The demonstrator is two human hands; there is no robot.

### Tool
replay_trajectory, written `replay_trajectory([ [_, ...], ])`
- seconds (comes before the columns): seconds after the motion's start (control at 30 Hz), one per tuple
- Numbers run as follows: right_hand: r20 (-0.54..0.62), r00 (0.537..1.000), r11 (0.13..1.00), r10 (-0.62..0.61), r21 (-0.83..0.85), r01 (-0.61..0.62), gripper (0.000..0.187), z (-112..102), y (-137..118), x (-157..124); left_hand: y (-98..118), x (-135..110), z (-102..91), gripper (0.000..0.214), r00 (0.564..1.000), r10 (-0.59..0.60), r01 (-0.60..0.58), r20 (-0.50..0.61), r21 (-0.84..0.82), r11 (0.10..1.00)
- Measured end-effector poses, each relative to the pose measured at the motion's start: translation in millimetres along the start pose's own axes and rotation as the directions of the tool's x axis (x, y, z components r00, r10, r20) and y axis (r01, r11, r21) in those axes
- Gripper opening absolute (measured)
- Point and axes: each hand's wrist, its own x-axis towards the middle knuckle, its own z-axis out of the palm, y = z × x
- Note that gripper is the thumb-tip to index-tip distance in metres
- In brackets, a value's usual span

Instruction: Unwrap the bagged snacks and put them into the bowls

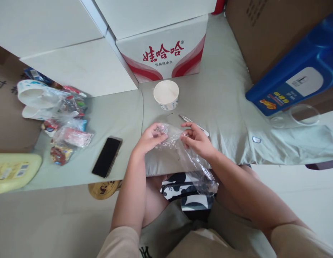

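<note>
My left hand (150, 138) and my right hand (196, 139) both pinch the top of a crumpled clear plastic bag (182, 157), which trails down over the table edge toward my lap. The fingers of both hands are curled onto the film. Just beyond my right hand lies a small metal tool (191, 122) with a white handle. A white paper cup (166, 94) stands upright a little farther back. A black phone (107, 156) lies face up to the left of my left hand.
A pile of snack packets and paper cups (58, 118) sits at the left. White boxes, one with red print (162, 53), stand at the back. A blue package (298, 71) and clear lid (298, 116) are at the right, a yellow object (13, 172) at far left.
</note>
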Motion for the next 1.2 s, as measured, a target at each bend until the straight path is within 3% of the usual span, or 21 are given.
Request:
replay_trajectory([
  [0.1, -0.008, 0.999, 0.999, 0.034, 0.037, -0.033, 0.051, 0, -1, 0, 0, -3, -5.4, 0.054, 1.0, 0.012, -0.009, 0.019, -0.167, 0.986],
  [0.27, 0.222, 0.963, 0.987, 0.154, -0.08, -0.139, 0.034, 0, 4, -3, -1, 0, -16.0, 0.052, 0.986, 0.097, -0.152, -0.139, -0.47, 0.87],
  [0.37, 0.162, 0.98, 0.99, 0.111, -0.106, -0.095, 0.033, 1, 6, 0, -1, 0, -13.8, 0.057, 0.962, 0.108, -0.245, -0.252, -0.609, 0.755],
  [0.43, 0.069, 0.995, 0.993, 0.071, -0.101, -0.063, 0.035, 2, 6, 3, -2, -2, -4.4, 0.071, 0.975, 0.07, -0.197, -0.213, -0.662, 0.723],
  [0.47, 0.023, 0.998, 0.993, 0.057, -0.107, -0.055, 0.036, 2, 6, 4, -3, -4, 2.2, 0.075, 0.989, 0.042, -0.125, -0.139, -0.676, 0.726],
  [0.57, -0.097, 0.995, 0.985, 0.034, -0.163, -0.049, 0.035, 3, 5, 7, -7, -6, 22.9, 0.085, 0.984, -0.009, 0.124, 0.178, -0.648, 0.751],
  [0.63, -0.139, 0.99, 0.975, 0.021, -0.214, -0.05, 0.032, 2, 4, 7, -10, -5, 32.0, 0.084, 0.966, -0.008, 0.163, 0.26, -0.584, 0.795],
  [0.77, -0.145, 0.989, 0.953, 0.027, -0.297, -0.069, 0.024, -3, 3, 4, -13, 1, 33.2, 0.053, 0.996, -0.074, 0.088, 0.054, -0.326, 0.941],
  [0.87, -0.027, 0.997, 0.943, 0.071, -0.323, -0.076, 0.031, -8, 3, 3, -13, 3, 27.2, 0.04, 0.996, -0.083, 0.072, -0.042, -0.221, 0.973],
  [1.0, 0.081, 0.995, 0.952, 0.057, -0.304, -0.03, 0.05, -9, 6, 3, -14, -2, 25.1, 0.039, 0.996, -0.09, 0.085, -0.017, -0.194, 0.977],
  [1.13, 0.017, 1.0, 0.961, 0.023, -0.277, -0.017, 0.031, -7, 9, 7, -12, -10, 27.0, 0.051, 0.984, -0.154, 0.164, 0.089, -0.124, 0.979],
  [1.2, -0.048, 0.999, 0.971, 0.006, -0.237, -0.017, 0.031, -7, 9, 8, -10, -12, 26.4, 0.059, 0.976, -0.174, 0.187, 0.134, -0.096, 0.978],
])
